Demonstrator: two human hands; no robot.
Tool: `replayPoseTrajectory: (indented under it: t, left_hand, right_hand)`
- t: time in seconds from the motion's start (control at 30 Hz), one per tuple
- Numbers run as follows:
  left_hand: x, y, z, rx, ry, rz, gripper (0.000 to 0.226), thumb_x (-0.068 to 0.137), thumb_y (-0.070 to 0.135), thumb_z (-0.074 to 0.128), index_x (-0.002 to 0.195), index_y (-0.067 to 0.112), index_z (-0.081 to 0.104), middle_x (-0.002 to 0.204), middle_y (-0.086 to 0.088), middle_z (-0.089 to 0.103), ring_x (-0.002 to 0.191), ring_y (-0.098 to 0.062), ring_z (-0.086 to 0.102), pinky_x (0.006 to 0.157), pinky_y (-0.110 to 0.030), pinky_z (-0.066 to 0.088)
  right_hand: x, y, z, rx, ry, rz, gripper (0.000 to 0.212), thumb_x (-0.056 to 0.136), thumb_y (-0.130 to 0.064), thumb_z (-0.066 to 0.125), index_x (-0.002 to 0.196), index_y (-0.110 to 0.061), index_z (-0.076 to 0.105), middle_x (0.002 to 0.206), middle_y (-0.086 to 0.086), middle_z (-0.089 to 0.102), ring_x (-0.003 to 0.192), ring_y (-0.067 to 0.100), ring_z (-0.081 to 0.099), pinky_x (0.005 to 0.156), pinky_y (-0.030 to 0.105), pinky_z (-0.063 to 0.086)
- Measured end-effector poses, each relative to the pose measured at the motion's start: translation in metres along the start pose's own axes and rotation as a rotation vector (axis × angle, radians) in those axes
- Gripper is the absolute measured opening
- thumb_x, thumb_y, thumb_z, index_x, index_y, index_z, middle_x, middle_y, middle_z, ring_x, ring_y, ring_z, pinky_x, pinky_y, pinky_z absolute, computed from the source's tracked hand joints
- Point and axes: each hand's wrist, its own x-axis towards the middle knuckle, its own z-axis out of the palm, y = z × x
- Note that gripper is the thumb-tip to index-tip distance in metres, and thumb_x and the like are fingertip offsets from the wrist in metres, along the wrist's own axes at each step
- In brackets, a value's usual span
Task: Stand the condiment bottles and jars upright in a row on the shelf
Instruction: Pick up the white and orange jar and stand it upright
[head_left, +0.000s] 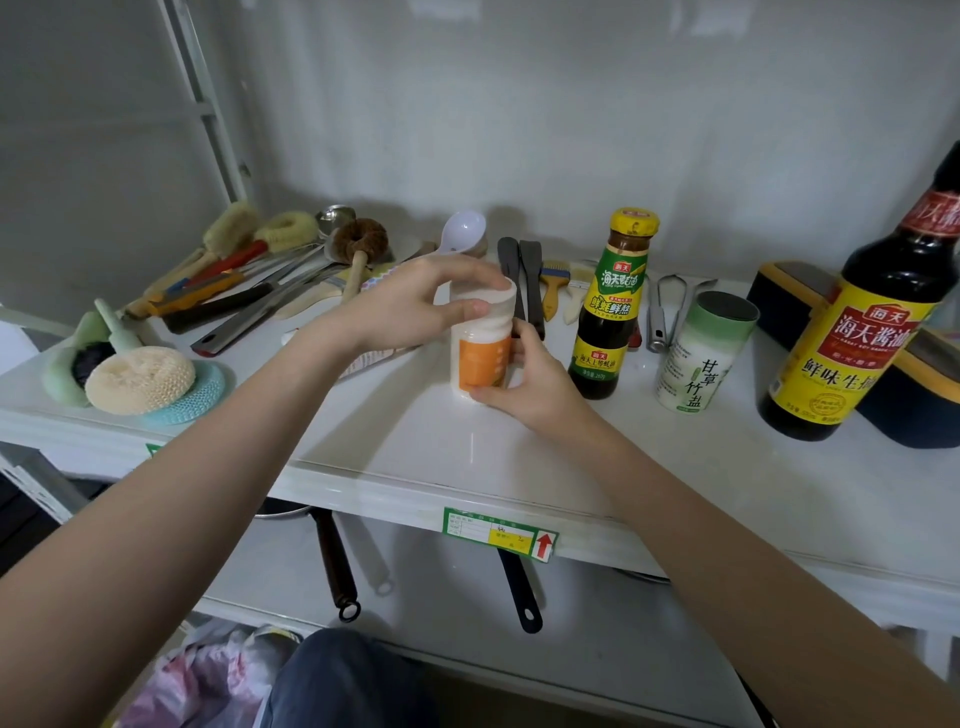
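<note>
A white jar with an orange label stands upright on the white shelf, held by both hands. My left hand grips its white cap from the left and above. My right hand wraps around its lower body from the right. To its right, in a rough row, stand a small dark sauce bottle with a yellow cap, a white salt jar with a green lid and a large dark soy sauce bottle with a yellow and red label.
Brushes, knives and ladles lie at the back left, with scrub sponges at the left front edge. Spatulas, small brushes and tongs lie behind the bottles. A dark box with yellow trim sits far right. Pan handles hang below.
</note>
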Motion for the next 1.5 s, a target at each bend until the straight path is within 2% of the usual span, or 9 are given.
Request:
replayPoseTrajectory:
  t: [0.17,0.23,0.37,0.57,0.73,0.87,1.0,1.33,1.5]
  left_hand:
    - [0.0,-0.001,0.003,0.011,0.044,-0.009,0.041,0.085,0.041,0.06,0.124,0.027,0.057,0.131,0.012,0.052,0.126,-0.003,0.043,0.107,-0.014,0.026]
    - [0.0,-0.002,0.007,0.084,0.13,-0.007,0.042,0.083,0.045,0.062,0.121,0.027,0.059,0.125,0.01,0.052,0.116,-0.001,0.044,0.093,0.004,0.019]
    - [0.002,-0.003,0.011,0.124,0.196,-0.034,0.035,0.084,0.039,0.063,0.117,0.026,0.063,0.12,0.009,0.055,0.107,0.0,0.045,0.079,0.009,0.02]
    - [0.008,-0.006,0.008,0.098,0.143,-0.037,0.036,0.086,0.037,0.062,0.118,0.024,0.063,0.129,0.003,0.059,0.122,-0.011,0.05,0.103,-0.024,0.036]
    - [0.01,-0.01,0.011,0.035,0.14,-0.051,0.036,0.087,0.034,0.061,0.121,0.023,0.062,0.134,0.003,0.057,0.119,0.001,0.046,0.085,0.002,0.029]
    - [0.01,-0.013,0.01,0.031,0.114,-0.061,0.036,0.088,0.034,0.059,0.124,0.025,0.06,0.14,0.003,0.052,0.131,-0.004,0.04,0.094,-0.007,0.026]
    - [0.01,-0.015,0.009,0.053,0.097,-0.068,0.037,0.09,0.034,0.057,0.126,0.027,0.058,0.144,0.003,0.046,0.133,-0.002,0.035,0.085,0.013,0.011]
    - [0.009,-0.016,0.015,-0.044,0.069,-0.069,0.036,0.092,0.033,0.054,0.128,0.029,0.056,0.149,0.006,0.04,0.138,-0.002,0.029,0.11,-0.025,0.026]
    - [0.01,-0.014,0.014,-0.052,0.061,-0.077,0.037,0.092,0.03,0.055,0.128,0.024,0.056,0.147,0.003,0.042,0.135,0.001,0.031,0.105,-0.012,0.025]
  right_hand:
    - [-0.002,0.005,-0.001,-0.023,0.023,-0.016,0.065,0.074,-0.015,0.076,0.13,-0.015,0.044,0.123,0.005,0.061,0.104,0.009,0.053,0.092,0.024,0.047]
    - [-0.001,0.005,0.0,-0.035,0.035,-0.017,0.063,0.073,-0.016,0.076,0.128,-0.013,0.045,0.121,0.005,0.062,0.1,0.008,0.053,0.078,0.011,0.043]
    - [0.002,0.006,0.001,-0.078,0.07,-0.03,0.061,0.074,-0.018,0.076,0.126,-0.012,0.045,0.12,0.004,0.062,0.096,0.006,0.052,0.067,0.003,0.035]
    - [0.006,0.007,0.003,-0.102,0.105,-0.025,0.056,0.073,-0.021,0.076,0.119,-0.011,0.046,0.113,0.002,0.062,0.095,0.012,0.056,0.077,0.02,0.04]
    - [0.011,0.01,0.006,-0.144,0.131,-0.025,0.057,0.071,-0.025,0.077,0.119,-0.011,0.049,0.115,0.007,0.063,0.101,0.02,0.059,0.084,0.03,0.046]
    - [0.013,0.011,0.007,-0.203,0.124,-0.026,0.056,0.071,-0.029,0.077,0.118,-0.009,0.053,0.117,0.012,0.059,0.103,0.025,0.059,0.087,0.032,0.047]
    - [0.014,0.01,0.007,-0.221,0.141,-0.02,0.057,0.07,-0.03,0.077,0.116,-0.008,0.052,0.116,0.012,0.056,0.101,0.025,0.058,0.085,0.034,0.047]
    - [0.013,0.012,0.006,-0.211,0.169,0.013,0.06,0.064,-0.035,0.08,0.11,-0.009,0.051,0.112,0.014,0.059,0.097,0.026,0.06,0.087,0.044,0.052]
    - [0.013,0.014,0.006,-0.217,0.17,-0.001,0.061,0.065,-0.037,0.079,0.111,-0.01,0.051,0.111,0.013,0.06,0.096,0.026,0.061,0.087,0.044,0.052]
